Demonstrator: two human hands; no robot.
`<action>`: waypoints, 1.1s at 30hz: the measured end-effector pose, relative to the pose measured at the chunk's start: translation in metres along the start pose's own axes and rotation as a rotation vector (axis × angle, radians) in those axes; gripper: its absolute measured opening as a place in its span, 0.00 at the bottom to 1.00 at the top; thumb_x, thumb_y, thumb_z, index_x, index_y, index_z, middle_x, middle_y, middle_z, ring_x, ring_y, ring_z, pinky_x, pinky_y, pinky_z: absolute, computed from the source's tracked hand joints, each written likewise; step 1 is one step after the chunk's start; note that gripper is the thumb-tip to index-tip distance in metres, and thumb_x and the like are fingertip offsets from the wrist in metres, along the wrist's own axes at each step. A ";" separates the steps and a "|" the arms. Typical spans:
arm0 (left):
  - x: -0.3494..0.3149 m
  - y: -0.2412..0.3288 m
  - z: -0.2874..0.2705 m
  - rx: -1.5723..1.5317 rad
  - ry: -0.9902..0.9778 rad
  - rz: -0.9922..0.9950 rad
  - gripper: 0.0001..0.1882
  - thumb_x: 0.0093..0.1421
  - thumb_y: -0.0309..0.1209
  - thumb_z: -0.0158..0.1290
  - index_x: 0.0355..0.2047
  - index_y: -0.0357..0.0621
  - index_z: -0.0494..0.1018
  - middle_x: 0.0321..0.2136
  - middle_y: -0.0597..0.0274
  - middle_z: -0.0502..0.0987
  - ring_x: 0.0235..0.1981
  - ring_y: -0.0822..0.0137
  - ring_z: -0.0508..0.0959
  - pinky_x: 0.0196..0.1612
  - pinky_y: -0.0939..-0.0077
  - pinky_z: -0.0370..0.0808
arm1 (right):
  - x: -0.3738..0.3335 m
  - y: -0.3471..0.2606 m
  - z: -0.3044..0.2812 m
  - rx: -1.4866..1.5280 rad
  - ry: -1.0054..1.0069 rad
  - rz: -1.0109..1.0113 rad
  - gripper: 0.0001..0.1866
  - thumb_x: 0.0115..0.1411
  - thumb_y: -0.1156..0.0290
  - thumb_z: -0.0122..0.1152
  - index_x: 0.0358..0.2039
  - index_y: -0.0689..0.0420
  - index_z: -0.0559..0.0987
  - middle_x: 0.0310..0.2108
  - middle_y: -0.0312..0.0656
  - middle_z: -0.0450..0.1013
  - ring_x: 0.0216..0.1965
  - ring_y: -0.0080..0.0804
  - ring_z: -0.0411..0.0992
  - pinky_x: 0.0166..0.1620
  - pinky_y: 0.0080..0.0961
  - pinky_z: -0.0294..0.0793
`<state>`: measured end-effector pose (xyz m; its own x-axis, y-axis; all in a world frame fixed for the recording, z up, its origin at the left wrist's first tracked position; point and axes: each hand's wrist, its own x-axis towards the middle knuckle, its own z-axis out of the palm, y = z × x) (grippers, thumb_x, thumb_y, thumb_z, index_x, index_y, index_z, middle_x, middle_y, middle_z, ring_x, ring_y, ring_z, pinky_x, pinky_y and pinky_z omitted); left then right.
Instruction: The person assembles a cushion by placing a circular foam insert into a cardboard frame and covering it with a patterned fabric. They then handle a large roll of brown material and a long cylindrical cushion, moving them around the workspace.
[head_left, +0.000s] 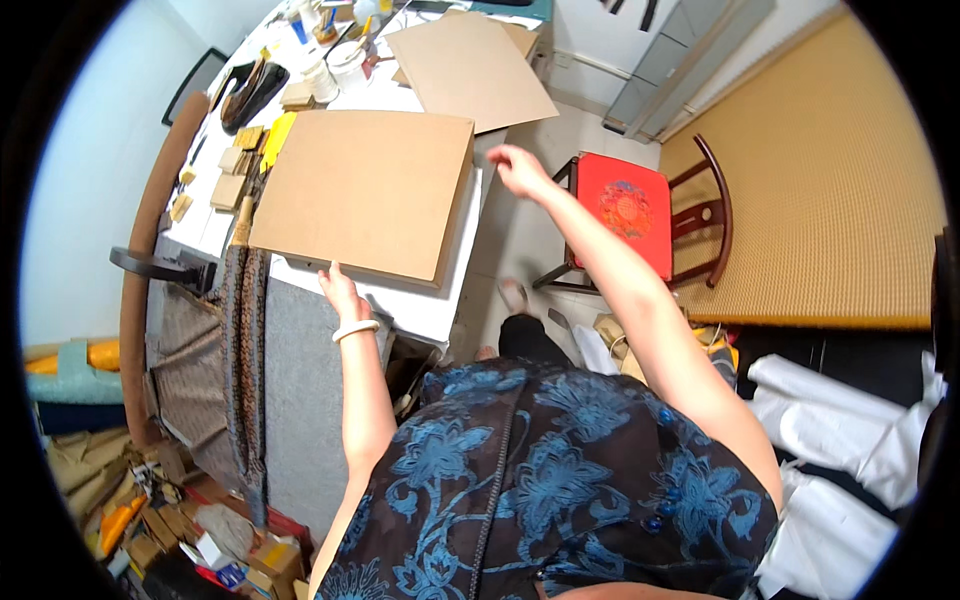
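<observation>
A large tan cardboard-like box or stack of boards (365, 190) lies on the white worktable, its right side showing some thickness. At its near edge is my left hand (342, 292), thumb and fingers apart, touching or almost touching the front side; a pale bangle is on that wrist. My right hand (520, 172) hovers just off the box's right side, in the air beyond the table edge. Its fingers are loosely bent and partly apart, with nothing seen in them. The underside of the box is hidden.
Flat tan boards (475, 65) lie at the table's far end, beside white tubs (348, 66) and brushes. Small wooden blocks (228, 190) sit left of the box. A red-seated chair (625, 215) stands right; white rolls (830, 420) lie behind it.
</observation>
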<state>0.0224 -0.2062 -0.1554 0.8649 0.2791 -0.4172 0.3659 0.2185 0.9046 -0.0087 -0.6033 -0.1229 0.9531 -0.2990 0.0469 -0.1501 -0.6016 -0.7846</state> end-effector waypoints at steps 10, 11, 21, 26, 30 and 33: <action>-0.089 -0.047 0.085 -0.064 0.194 0.193 0.27 0.70 0.22 0.41 0.68 0.38 0.53 0.65 0.53 0.63 0.63 0.62 0.64 0.65 0.68 0.60 | 0.144 0.046 0.000 0.086 -0.556 -0.232 0.43 0.50 0.67 0.74 0.65 0.53 0.65 0.60 0.51 0.69 0.62 0.48 0.66 0.63 0.38 0.67; -0.091 -0.048 0.091 -0.054 0.238 0.203 0.28 0.70 0.20 0.40 0.69 0.38 0.51 0.65 0.53 0.62 0.64 0.62 0.63 0.66 0.68 0.59 | 0.143 0.044 -0.004 0.089 -0.555 -0.223 0.41 0.51 0.67 0.74 0.65 0.52 0.66 0.59 0.51 0.70 0.61 0.48 0.67 0.62 0.38 0.67; -0.084 -0.041 0.111 -0.162 0.350 0.206 0.28 0.71 0.20 0.39 0.70 0.38 0.51 0.66 0.56 0.62 0.64 0.66 0.65 0.65 0.72 0.61 | 0.165 0.042 -0.009 0.034 -0.524 -0.385 0.36 0.49 0.67 0.75 0.59 0.55 0.73 0.51 0.51 0.76 0.53 0.49 0.75 0.55 0.36 0.74; -0.084 -0.046 0.109 -0.167 0.405 0.155 0.28 0.71 0.20 0.39 0.70 0.40 0.50 0.66 0.56 0.62 0.63 0.66 0.65 0.65 0.73 0.62 | 0.162 0.047 -0.004 0.185 -0.522 -0.329 0.37 0.48 0.70 0.76 0.60 0.54 0.73 0.50 0.50 0.77 0.50 0.45 0.77 0.52 0.34 0.76; -0.084 -0.043 0.103 -0.254 0.356 0.131 0.29 0.71 0.21 0.40 0.71 0.41 0.49 0.66 0.56 0.62 0.63 0.66 0.66 0.64 0.73 0.62 | 0.167 0.046 -0.004 0.208 -0.557 -0.303 0.37 0.48 0.72 0.75 0.60 0.54 0.73 0.49 0.50 0.77 0.49 0.39 0.78 0.51 0.31 0.77; -0.082 -0.041 0.104 -0.187 0.367 0.170 0.29 0.71 0.21 0.40 0.71 0.41 0.50 0.65 0.56 0.63 0.62 0.66 0.67 0.64 0.73 0.63 | 0.165 0.040 -0.004 0.229 -0.548 -0.299 0.36 0.48 0.73 0.75 0.60 0.54 0.73 0.49 0.49 0.78 0.48 0.37 0.78 0.52 0.30 0.77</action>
<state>-0.0277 -0.3349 -0.1489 0.7159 0.6317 -0.2975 0.1316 0.2963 0.9460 0.1414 -0.6796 -0.1441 0.9499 0.3123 0.0089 0.1432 -0.4098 -0.9009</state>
